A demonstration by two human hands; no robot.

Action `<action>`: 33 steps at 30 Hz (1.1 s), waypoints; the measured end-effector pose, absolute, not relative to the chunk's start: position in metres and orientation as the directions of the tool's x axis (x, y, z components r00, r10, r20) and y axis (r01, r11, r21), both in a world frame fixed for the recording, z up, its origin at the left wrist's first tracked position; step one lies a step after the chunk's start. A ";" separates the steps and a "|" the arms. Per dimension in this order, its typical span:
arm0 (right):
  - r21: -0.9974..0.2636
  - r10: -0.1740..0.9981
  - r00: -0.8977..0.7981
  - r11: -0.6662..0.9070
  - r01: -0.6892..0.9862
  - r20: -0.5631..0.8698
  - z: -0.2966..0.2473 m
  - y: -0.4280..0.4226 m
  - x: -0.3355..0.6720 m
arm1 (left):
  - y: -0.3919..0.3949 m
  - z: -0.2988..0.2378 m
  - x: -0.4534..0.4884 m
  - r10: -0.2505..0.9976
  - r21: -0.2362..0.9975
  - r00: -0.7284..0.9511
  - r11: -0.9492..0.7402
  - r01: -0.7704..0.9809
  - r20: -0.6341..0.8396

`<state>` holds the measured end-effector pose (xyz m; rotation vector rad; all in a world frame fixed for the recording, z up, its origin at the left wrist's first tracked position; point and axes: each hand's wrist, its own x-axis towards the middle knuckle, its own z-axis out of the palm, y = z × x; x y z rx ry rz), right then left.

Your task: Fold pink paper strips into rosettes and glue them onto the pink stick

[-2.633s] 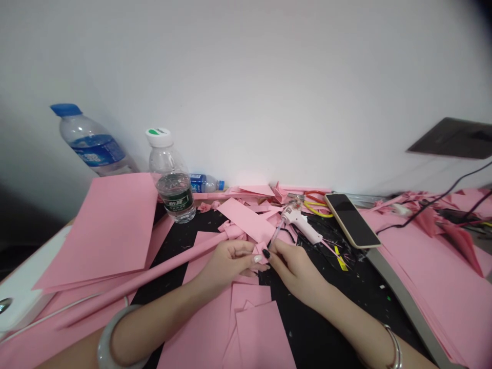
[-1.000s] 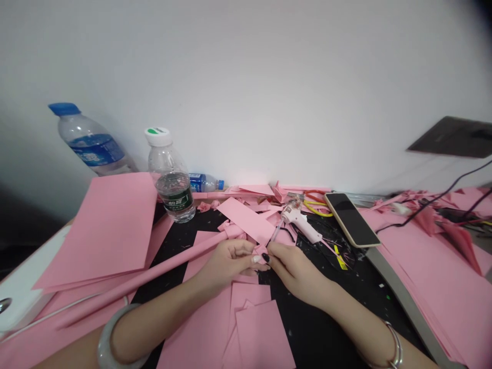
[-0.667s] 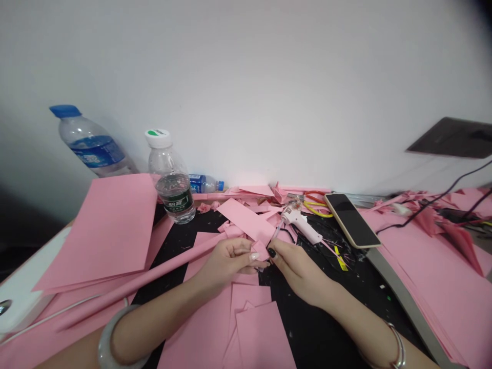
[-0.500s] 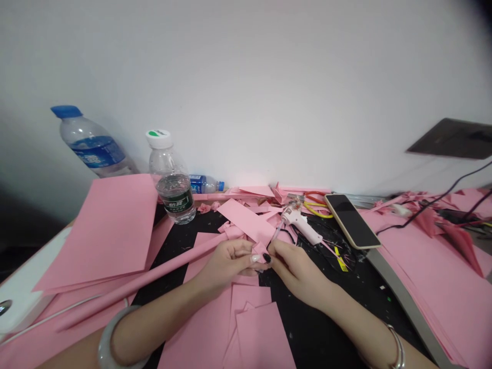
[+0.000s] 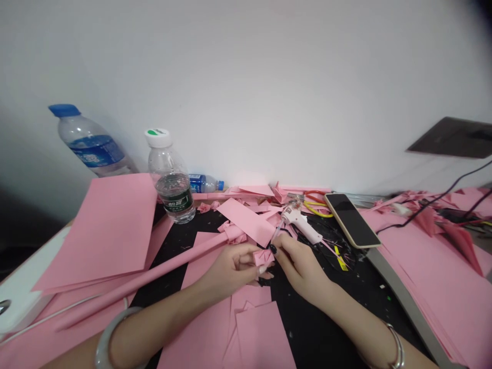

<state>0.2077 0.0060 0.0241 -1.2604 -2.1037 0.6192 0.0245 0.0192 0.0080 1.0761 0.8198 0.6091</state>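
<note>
Far left: a large water bottle [image 5: 90, 146] leans toward the wall, with a broad pink sheet [image 5: 103, 230] lying in front of it on the counter [image 5: 307, 328].
Left of centre: a small bottle [image 5: 171, 179] stands upright; a long rolled pink tube [image 5: 154, 274] runs from the near left up toward the hands.
Left hand [image 5: 230, 266]: fingers curled in and closed, thumb and fingertips pinching the left side of the piece.
Folded pink piece [image 5: 263, 256]: small, raised just off the counter between both hands, at the middle of the scene.
Handling, as I judge it: both pinches should sit close to the crease and press evenly, so that the thin paper stays square and does not tear.
Right hand [image 5: 300, 266]: thumb and forefinger nipped shut on the piece's right edge, the other fingers tucked.
Beyond it: a white glue gun [image 5: 300, 223], near the right hand but not touching it.
Right: a phone [image 5: 351, 219] lies face up; further right, a stack of pink paper [image 5: 430, 271].
</note>
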 end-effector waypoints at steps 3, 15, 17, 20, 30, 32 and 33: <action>-0.682 0.904 -0.349 0.418 0.601 0.247 0.023 0.006 0.207 | 0.019 0.008 0.025 0.783 0.934 0.549 0.357 -0.011 -0.293; -0.669 0.883 -0.430 0.437 0.602 0.190 0.023 0.003 0.202 | 0.021 -0.001 0.024 0.774 0.937 0.595 0.336 -0.100 -0.214; -0.653 0.874 -0.443 0.456 0.604 0.199 0.022 0.003 0.202 | 0.021 0.000 0.024 0.778 0.931 0.578 0.355 -0.082 -0.246; -0.649 0.869 -0.451 0.464 0.603 0.202 0.019 0.002 0.202 | 0.021 0.000 0.025 0.781 0.925 0.554 0.377 -0.049 -0.289; -0.657 0.852 -0.346 0.523 0.544 0.392 0.017 0.000 0.200 | 0.024 0.001 0.026 0.864 0.942 0.405 0.335 -0.015 -0.300; -0.653 0.850 -0.358 0.526 0.545 0.386 0.016 0.000 0.200 | 0.024 0.002 0.026 0.886 0.959 0.381 0.284 0.005 -0.264; -0.654 0.852 -0.357 0.522 0.547 0.383 0.015 0.000 0.199 | 0.024 0.002 0.026 0.895 0.969 0.378 0.246 0.020 -0.235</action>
